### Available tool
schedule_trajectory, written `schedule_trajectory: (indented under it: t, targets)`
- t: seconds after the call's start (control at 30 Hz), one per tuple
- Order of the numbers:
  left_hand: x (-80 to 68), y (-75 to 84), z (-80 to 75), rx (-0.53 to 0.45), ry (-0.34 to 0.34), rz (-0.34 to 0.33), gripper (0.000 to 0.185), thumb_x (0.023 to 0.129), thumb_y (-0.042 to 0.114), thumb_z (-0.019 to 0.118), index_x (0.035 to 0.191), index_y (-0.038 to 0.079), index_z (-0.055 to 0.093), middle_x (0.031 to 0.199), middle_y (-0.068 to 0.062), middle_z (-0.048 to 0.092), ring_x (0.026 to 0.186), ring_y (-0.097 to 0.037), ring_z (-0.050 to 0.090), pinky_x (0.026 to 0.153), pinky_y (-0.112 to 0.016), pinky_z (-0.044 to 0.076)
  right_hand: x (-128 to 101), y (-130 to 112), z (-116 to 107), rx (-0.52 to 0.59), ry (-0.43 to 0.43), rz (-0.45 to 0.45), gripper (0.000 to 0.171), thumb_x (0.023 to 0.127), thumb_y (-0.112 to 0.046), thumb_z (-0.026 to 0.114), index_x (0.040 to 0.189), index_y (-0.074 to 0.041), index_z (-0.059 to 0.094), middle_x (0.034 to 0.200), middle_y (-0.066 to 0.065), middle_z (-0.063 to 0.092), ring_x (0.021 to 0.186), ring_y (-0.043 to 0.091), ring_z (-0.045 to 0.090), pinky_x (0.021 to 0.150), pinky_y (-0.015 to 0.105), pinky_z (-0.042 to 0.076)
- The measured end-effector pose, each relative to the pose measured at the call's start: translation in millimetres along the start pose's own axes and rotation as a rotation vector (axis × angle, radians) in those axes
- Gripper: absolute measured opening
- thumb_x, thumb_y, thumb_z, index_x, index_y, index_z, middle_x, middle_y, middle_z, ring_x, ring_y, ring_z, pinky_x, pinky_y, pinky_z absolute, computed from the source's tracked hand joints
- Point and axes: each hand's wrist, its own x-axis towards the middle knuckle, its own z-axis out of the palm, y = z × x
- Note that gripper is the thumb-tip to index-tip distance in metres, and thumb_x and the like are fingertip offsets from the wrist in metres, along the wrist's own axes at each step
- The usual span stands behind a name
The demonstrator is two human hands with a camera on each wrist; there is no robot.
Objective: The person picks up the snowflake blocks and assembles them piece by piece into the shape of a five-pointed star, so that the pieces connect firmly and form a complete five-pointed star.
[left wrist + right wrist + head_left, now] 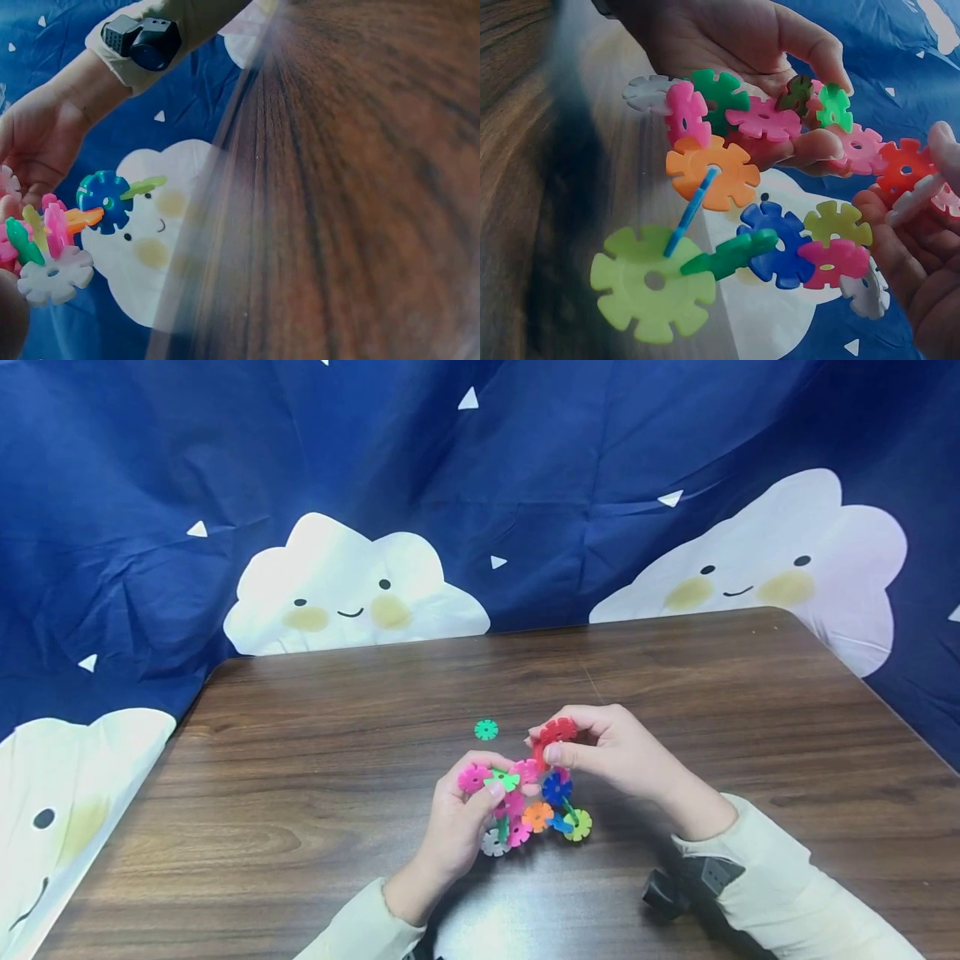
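Note:
Several notched plastic snowflake discs are slotted into one multicoloured chain, held above the table between both hands. My left hand (453,827) pinches the left part, its thumb by a bright green disc (510,779) and a pink disc (473,777). My right hand (626,756) grips a red disc (558,729) at the upper right end with thumb and fingers. Between and below them hang a blue disc (774,244), an orange disc (697,169) and a yellow-green disc (630,285). A white disc (56,276) sticks out near the left hand.
A loose green disc (486,730) lies on the wooden table (300,735) just beyond the hands. Behind the table hangs a blue cloth (525,460) with smiling clouds. A black wrist camera (663,893) is strapped at the right sleeve.

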Motion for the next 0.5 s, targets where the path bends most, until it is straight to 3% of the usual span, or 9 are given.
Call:
schedule_trajectory:
  t: [0.27,0.5]
  targets:
    - [0.6,-1.2,1.4,-0.027,0.015,-0.045,0.026,0.087,-0.002,0.040,0.103,-0.023,0.037,0.088,0.003,0.070,0.084,-0.011,0.067,0.067,-0.022,0.055,2.1,-1.3,0.6,-0.006,-0.026,0.035,0.023,0.085,-0.012,0.066,0.104,0.002,0.065,0.099,0.015,0.069,0.077,0.017,0.065,0.067,0.030,0.056]
    - [1.2,-2.5,3.5,-0.057,0.045,-0.086,0.018,0.086,-0.003,0.042,0.099,-0.015,0.044,0.085,0.001,0.071,0.081,-0.012,0.068,0.064,-0.020,0.054,-0.1,-1.1,1.9,-0.016,-0.019,0.043,0.023,0.085,-0.012,0.066,0.104,0.001,0.065,0.100,0.016,0.069,0.074,0.018,0.064,0.065,0.030,0.055]
